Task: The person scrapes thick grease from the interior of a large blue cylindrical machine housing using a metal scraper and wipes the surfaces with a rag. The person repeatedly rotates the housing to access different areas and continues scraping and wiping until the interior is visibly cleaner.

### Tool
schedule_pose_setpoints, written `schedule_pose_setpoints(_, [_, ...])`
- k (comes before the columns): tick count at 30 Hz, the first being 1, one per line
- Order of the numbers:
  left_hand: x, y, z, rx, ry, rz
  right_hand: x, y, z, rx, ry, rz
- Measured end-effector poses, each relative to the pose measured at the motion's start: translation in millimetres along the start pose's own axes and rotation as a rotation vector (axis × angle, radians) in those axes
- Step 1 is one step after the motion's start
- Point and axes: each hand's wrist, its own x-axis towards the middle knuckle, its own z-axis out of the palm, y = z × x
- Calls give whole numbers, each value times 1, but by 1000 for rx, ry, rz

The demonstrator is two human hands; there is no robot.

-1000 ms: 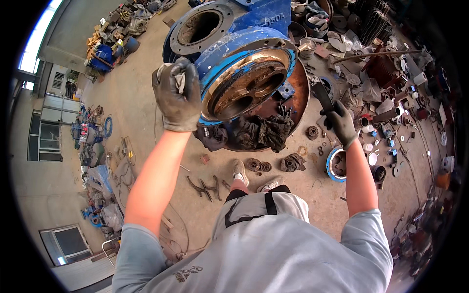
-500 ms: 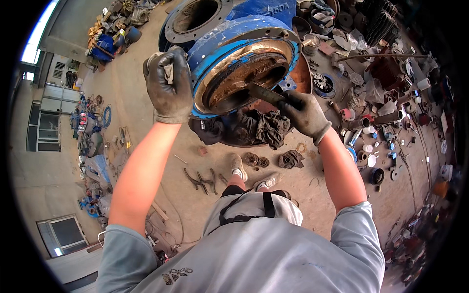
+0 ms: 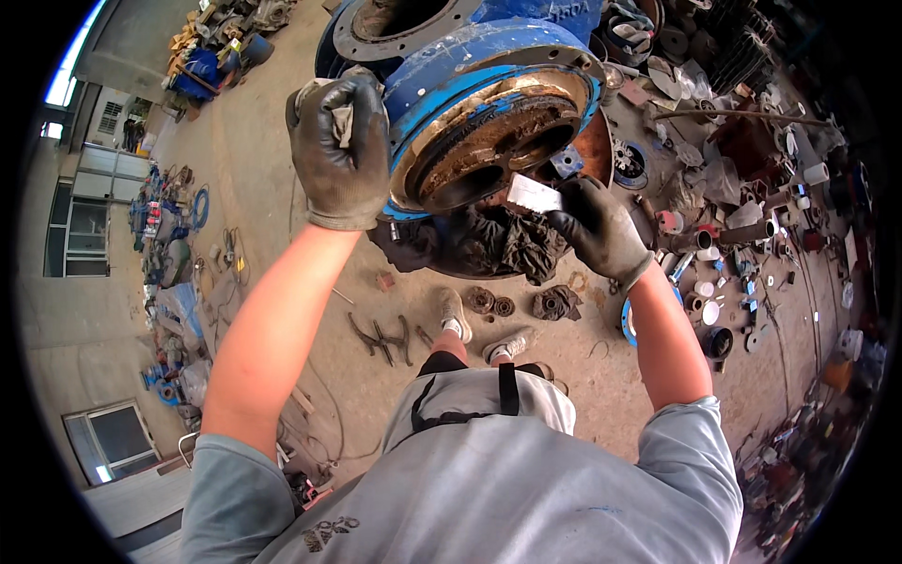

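A blue cast pump housing (image 3: 451, 70) fills the top middle, its round open face (image 3: 489, 150) crusted with brown dirt around two dark hollows. My left hand (image 3: 340, 155), in a dark coated work glove, is a fist against the left edge of the housing. A pale crumpled scrap, perhaps rag (image 3: 344, 126), shows between its fingers. In the same kind of glove, my right hand (image 3: 603, 235) grips a flat scraper (image 3: 535, 195); its blade shines white, just below the open face. The handle is hidden in the fist. Dark crumpled cloth (image 3: 484, 240) lies underneath.
On the floor by my shoes are a metal puller (image 3: 381, 338), small round parts (image 3: 480, 300) and a dark wrapped part (image 3: 557, 303). Metal parts and scrap (image 3: 723, 216) crowd the right side. More equipment (image 3: 174, 226) lines the left wall.
The scraper has come away from the dirty face, down and to the right, its blade turned to catch light. My left hand stays closed at the housing's edge; the view has shifted slightly.
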Motion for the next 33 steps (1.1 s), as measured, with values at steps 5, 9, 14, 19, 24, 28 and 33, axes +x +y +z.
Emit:
schedule_pose_setpoints(5, [1,2,4,-48,30,-67,1,18,8,-150,76,-150])
schedule_pose_setpoints(9, [0,0,4,-66,6,-85,18,24,12,-78,73,-153])
schedule_pose_setpoints(14, [1,-1,6,-73,30,-50,17,44,23,121,46,-40])
schedule_pose_setpoints(19, [-1,0,7,-93,27,-92,17,35,32,253,60,16])
schedule_pose_setpoints(24, [-3,-6,5,-128,25,-107,21,24,34,325,44,35])
schedule_pose_setpoints(28, [-4,-6,6,-121,9,-124,23,22,30,353,9,61])
schedule_pose_setpoints(33, [-5,1,5,-162,11,-172,26,11,25,319,27,41])
